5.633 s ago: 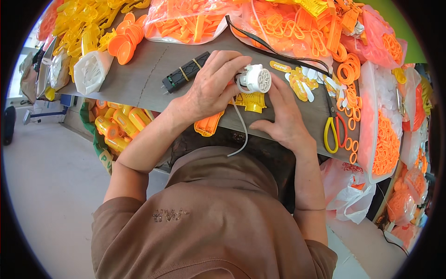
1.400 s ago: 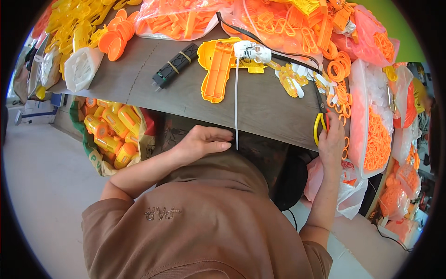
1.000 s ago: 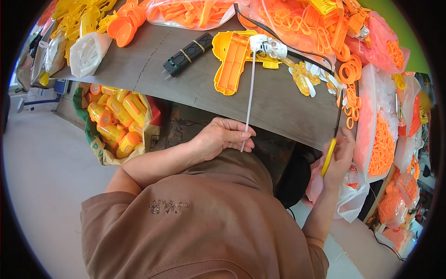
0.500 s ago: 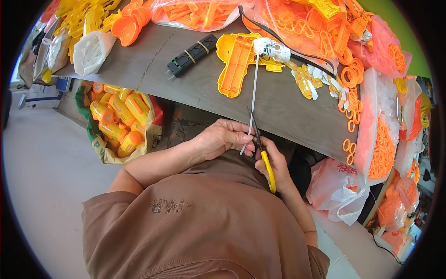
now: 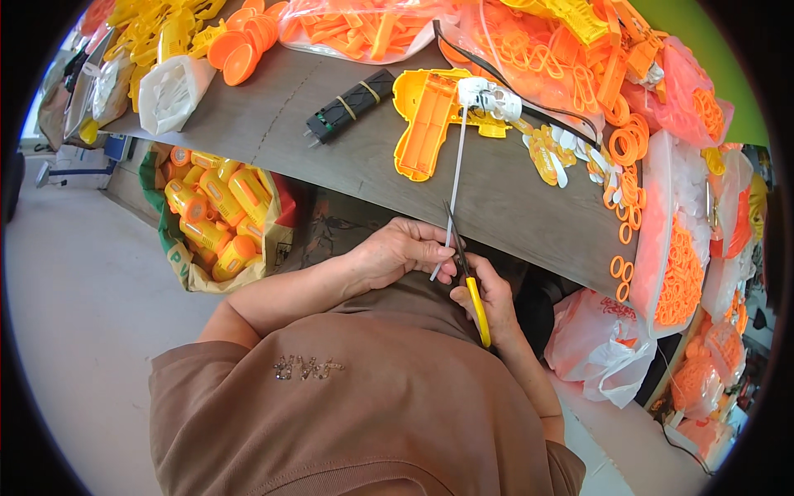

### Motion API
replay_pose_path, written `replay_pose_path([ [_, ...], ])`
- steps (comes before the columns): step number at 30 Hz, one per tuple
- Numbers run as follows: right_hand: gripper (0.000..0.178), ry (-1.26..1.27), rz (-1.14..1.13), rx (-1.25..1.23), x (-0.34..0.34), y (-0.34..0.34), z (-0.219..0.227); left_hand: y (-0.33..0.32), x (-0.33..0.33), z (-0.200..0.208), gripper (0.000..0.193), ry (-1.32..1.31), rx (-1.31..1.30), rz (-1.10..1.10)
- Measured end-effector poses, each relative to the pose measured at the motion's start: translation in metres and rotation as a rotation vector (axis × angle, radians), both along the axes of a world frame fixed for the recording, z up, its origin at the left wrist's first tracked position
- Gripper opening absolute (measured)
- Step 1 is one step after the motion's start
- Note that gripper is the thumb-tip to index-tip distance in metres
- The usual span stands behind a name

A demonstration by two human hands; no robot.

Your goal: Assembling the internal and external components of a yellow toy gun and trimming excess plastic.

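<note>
Tubing of thin white plastic (image 5: 457,165) is pinched by the left hand (image 5: 409,250) past the grey table (image 5: 529,198)'s front edge; dark-bladed, yellow-handled scissors (image 5: 477,310) are gripped alongside by the right hand (image 5: 491,291). Yellow-and-orange cylinders (image 5: 222,195) are held in a green-and-beige bag (image 5: 170,248) below, orange rings (image 5: 681,273) in a translucent bin (image 5: 652,248) along the right edge.

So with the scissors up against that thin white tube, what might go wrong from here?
The scissors have their blades close to the left hand, so a slip might nick a finger. The white tube runs up to the white part by the yellow shell, so a tug could shift that part if it's loose.
</note>
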State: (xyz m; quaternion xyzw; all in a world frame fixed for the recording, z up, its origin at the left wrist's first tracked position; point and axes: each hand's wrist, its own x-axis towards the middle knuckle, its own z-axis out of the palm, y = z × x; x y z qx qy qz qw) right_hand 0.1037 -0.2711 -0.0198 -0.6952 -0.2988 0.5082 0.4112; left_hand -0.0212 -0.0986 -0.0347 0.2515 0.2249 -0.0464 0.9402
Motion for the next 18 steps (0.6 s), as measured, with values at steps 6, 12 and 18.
replay_pose_path([
  [6, 0.057, -0.102, -0.023, 0.225, 0.003, -0.011, -0.026, 0.000, -0.003, -0.001, 0.028, 0.013, 0.074, -0.007],
  [12, 0.056, -0.134, 0.082, 0.037, 0.019, -0.006, 0.003, 0.027, -0.047, 0.018, 0.018, 0.002, 0.508, -0.099],
  [18, 0.067, -0.382, 0.059, 0.070, 0.058, -0.029, 0.031, 0.179, -0.128, 0.079, 0.008, 0.588, 1.867, 0.805],
])
